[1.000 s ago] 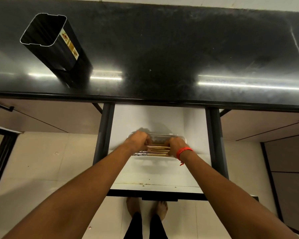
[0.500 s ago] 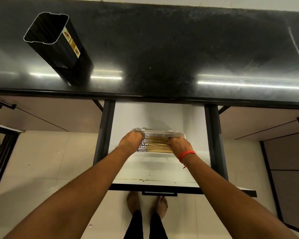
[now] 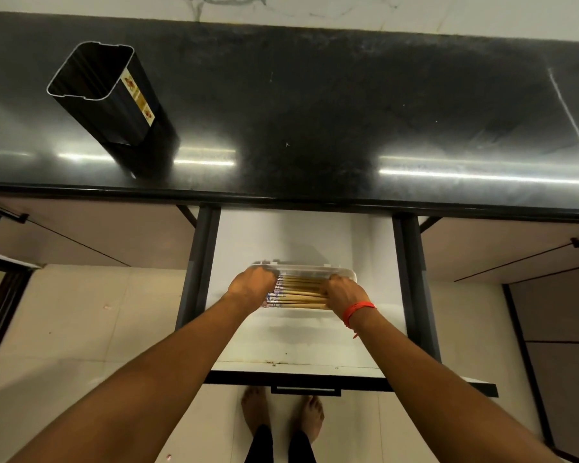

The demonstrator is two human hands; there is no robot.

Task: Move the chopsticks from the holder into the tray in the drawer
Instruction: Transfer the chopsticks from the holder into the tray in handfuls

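Several wooden chopsticks (image 3: pixel 298 293) with patterned ends lie side by side in a clear plastic tray (image 3: pixel 345 273) on the white floor of the open drawer (image 3: pixel 301 342). My left hand (image 3: pixel 253 285) rests on the left end of the tray, over the patterned chopstick ends. My right hand (image 3: pixel 343 293), with a red wrist band, covers the right end. Both hands are curled onto the tray and chopsticks. The black rectangular holder (image 3: pixel 114 98) stands on the counter at the far left; no chopsticks show in its open top.
A glossy black countertop (image 3: pixel 348 111) overhangs the back of the drawer. Dark drawer rails (image 3: pixel 198 262) run along both sides. Beige cabinet fronts (image 3: pixel 81 235) flank the drawer. My bare feet (image 3: pixel 281 412) stand on the tiled floor under the drawer's front handle (image 3: pixel 306 390).
The tray with the chopsticks has slid a little toward the drawer's front with both hands on it. The view has tilted up slightly.
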